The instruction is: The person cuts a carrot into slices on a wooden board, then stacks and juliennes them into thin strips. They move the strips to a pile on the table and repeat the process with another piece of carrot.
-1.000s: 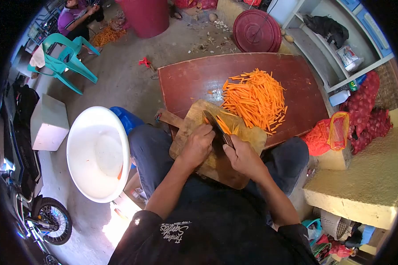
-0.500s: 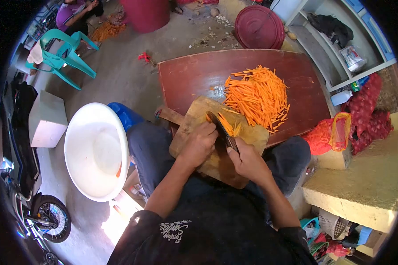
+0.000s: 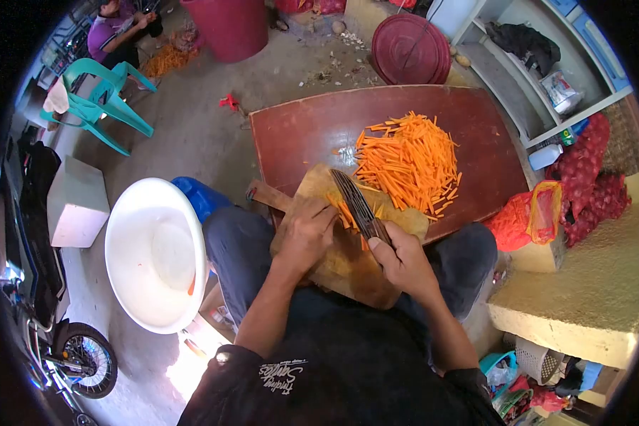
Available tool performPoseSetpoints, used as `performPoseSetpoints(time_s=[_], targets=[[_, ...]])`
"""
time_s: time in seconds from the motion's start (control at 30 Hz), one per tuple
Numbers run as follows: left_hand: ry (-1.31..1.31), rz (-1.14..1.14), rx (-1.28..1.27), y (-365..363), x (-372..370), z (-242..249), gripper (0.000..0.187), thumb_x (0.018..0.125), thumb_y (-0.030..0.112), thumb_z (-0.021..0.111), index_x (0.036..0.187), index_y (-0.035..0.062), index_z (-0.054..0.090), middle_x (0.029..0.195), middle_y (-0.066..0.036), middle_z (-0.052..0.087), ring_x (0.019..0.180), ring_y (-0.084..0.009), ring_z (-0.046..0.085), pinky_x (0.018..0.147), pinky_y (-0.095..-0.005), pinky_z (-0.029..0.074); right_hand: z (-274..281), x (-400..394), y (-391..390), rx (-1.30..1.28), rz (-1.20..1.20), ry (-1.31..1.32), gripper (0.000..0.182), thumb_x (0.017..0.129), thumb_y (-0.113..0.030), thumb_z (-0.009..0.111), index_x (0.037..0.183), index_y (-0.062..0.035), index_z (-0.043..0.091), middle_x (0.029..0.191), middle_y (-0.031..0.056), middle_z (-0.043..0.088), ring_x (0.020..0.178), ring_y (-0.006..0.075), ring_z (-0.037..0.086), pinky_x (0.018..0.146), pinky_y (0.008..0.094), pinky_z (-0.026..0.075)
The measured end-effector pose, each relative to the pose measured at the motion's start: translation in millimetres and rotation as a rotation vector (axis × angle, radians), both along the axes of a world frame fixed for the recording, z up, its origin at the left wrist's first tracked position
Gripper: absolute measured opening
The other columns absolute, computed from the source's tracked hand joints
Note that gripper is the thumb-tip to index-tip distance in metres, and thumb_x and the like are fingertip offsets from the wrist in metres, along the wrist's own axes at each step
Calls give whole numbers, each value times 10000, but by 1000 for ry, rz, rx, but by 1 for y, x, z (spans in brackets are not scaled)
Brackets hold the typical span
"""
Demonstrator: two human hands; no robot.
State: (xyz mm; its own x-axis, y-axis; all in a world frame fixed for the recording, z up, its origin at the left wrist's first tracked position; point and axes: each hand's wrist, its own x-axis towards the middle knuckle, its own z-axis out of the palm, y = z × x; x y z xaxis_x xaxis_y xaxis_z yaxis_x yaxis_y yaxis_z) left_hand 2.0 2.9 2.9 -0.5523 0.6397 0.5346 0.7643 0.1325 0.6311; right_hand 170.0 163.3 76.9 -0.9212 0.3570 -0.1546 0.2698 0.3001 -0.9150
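Observation:
A wooden cutting board (image 3: 362, 278) lies across my lap, its far edge over the red table. My right hand (image 3: 402, 259) is wrapped round the handle of a kitchen knife (image 3: 353, 201); the dark, streaked blade points away from me, its flat side turned up, above the board. My left hand (image 3: 307, 233) rests on the board left of the blade, fingers curled at some cut carrot strips (image 3: 344, 215) that the blade partly covers. Beyond the board, a large heap of carrot sticks (image 3: 408, 162) sits on the table.
The red table (image 3: 298, 128) spreads out ahead. A white basin (image 3: 156, 255) with a small orange piece inside stands left. Red net bags (image 3: 524, 219) lie right, by a yellowish ledge (image 3: 568, 298). Another person (image 3: 113, 35) sits far left behind a green chair (image 3: 99, 99).
The knife has lifted and turned, so its flat side now shows instead of its narrow edge. My left hand has drawn slightly left, away from the blade. More carrot strips show between them.

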Motion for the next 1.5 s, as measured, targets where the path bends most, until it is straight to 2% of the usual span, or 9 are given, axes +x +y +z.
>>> performPoseSetpoints(time_s=[0.3,0.37,0.47,0.67,0.77,0.97,1.17,1.27,1.5], targets=[[-316,-211,-60,4,10,0,107,881,34,778,971,-23,768,983,-182,723,971,-380,708,879,-481,553,-16,-16,-8,-257,-140,98,232,1118,-186,648,1225,20,657,806,2,600,720,130,533,664,311,481],[-239,-198,-114,3,6,-6,121,882,31,798,990,-22,779,960,-178,734,963,-386,715,870,-469,554,-6,-16,-9,-393,-159,64,226,1122,-188,642,1211,19,652,797,-21,575,714,119,503,651,303,463],[-233,-140,-110,2,7,-14,82,886,33,772,958,-5,768,960,-170,717,949,-383,696,874,-484,531,7,-15,-10,-339,-192,41,210,1123,-188,633,1184,13,650,773,-12,543,695,120,515,639,309,450],[-40,-53,-144,4,7,-8,172,864,46,762,1034,19,757,993,-133,680,1026,-354,666,929,-493,497,0,4,5,118,0,-15,226,1094,-183,650,1181,26,652,795,134,604,722,259,663,691,411,509],[31,-65,-184,2,5,-11,236,832,31,752,1068,21,752,1006,-121,667,1036,-338,653,946,-485,484,0,15,2,151,36,-34,213,1070,-151,671,1181,30,671,790,114,570,704,220,568,697,392,509],[64,-73,-149,3,6,-14,271,793,-5,731,1063,10,750,1013,-119,670,1023,-332,646,952,-477,480,3,30,1,203,38,-96,235,1063,-151,671,1228,17,678,812,159,586,702,271,581,707,400,524],[44,-94,-134,2,3,-18,276,799,-25,721,1072,3,749,1038,-128,684,1057,-337,654,980,-480,498,2,33,2,214,17,-97,254,1058,-155,681,1244,18,678,822,171,596,704,253,581,710,382,529],[25,-89,-158,1,3,-7,279,803,-25,724,1079,-2,751,1041,-135,684,1059,-349,652,979,-479,502,12,31,0,158,49,-191,328,1083,-239,659,1295,11,670,989,310,729,1000,523,740,846,501,590],[30,-93,-152,2,1,-16,267,820,-2,721,1086,-21,740,1026,-143,674,1046,-366,642,958,-481,511,6,26,-1,176,90,-241,296,1073,-213,674,1258,17,665,952,304,715,924,514,732,809,511,576]])
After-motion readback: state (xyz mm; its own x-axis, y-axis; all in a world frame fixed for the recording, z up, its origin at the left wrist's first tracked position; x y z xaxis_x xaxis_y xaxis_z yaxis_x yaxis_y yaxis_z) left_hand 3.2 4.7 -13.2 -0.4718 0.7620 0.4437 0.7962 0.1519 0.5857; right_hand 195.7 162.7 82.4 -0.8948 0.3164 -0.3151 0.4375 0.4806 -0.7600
